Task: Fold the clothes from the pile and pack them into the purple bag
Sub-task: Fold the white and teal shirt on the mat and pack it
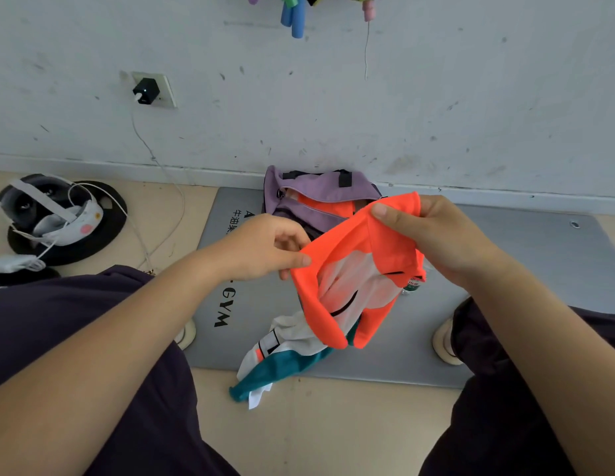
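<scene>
Orange garment (359, 269) with white mesh lining and thin black lines, held up in the air, spread open between two pinched edges, lower part hanging down. Beneath it, white and teal garment (285, 355) crumpled on the near edge of a grey mat, one teal corner spilling onto the floor. Purple bag (319, 197) farther back against the wall, unzipped and gaping, black strap loops on top, something orange inside.

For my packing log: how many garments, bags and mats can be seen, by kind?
Garments: 2, the orange garment held up by both hands, and the teal and white garment lying on the mat
Bags: 1, purple bag
Mats: 1, grey mat
Total: 4
</scene>
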Demonstrator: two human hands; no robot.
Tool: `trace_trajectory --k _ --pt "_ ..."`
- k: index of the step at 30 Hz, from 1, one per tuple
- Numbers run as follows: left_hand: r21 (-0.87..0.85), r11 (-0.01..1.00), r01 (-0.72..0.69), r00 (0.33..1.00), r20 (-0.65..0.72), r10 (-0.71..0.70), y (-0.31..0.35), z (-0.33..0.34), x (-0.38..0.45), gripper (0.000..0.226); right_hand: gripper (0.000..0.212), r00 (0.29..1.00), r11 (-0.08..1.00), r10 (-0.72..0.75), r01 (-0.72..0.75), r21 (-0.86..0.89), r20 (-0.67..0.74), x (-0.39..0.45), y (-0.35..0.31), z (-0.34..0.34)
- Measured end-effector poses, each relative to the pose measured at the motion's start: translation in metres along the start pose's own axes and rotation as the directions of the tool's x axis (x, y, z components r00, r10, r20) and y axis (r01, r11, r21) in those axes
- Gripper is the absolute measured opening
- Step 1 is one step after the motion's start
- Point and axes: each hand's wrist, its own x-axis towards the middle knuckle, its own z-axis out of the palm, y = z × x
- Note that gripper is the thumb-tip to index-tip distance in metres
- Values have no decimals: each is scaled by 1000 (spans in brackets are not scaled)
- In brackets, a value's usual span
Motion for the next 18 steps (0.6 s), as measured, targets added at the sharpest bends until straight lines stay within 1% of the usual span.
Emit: trace_trajectory --k 2,3,4,5,6,8,10,11,12,13,14,16,17,18 --pt "66 998 -22 995 -97 29 0 -2 -1 7 28 999 1000 17 -18 -12 -51 2 2 -1" --pt "61 997 -36 989 -138 45 0 -2 -2 6 26 997 999 29 -31 -28 -69 3 3 -3" --pt "9 999 -46 986 -161 47 1 -3 -2 6 24 996 998 40 -44 -42 -81 4 4 -4" --pt "-96 994 -49 986 -166 32 3 -4 -2 9 23 995 997 54 -58 -48 -85 5 4 -6" --pt "-238 970 -48 987 -160 10 4 -4 -2 13 23 994 997 66 -70 -44 -85 5 3 -8" --pt "-512 858 -43 987 -156 -44 9 -3 -2 19 24 995 997 72 -74 -25 -73 4 1 -9" --pt "-649 760 -33 978 -178 -110 14 3 -1 21 33 997 998 59 -59 5 -40 1 -2 -7" --pt "-671 741 -29 973 -189 -133 16 6 -1 21 38 998 998 53 -53 17 -25 0 -3 -4" --pt "-664 748 -27 971 -195 -138 19 9 -1 19 40 999 999 47 -47 20 -13 0 -5 -1" --pt "-617 786 -28 975 -190 -114 21 12 -1 18 41 999 999 38 -38 17 1 -1 -6 3" --pt "-528 849 -27 985 -160 -69 23 15 -1 19 41 1000 1000 26 -26 14 17 -2 -7 8" --pt "-295 955 -23 999 -34 14 27 22 -3 32 37 998 999 14 -16 28 54 -2 -8 16" --pt "-192 981 -17 1000 22 22 28 28 -3 34 33 997 999 15 -17 36 74 -2 -8 20" --pt "-108 994 -14 999 49 19 28 35 -2 30 28 995 999 16 -19 35 99 -3 -9 24"
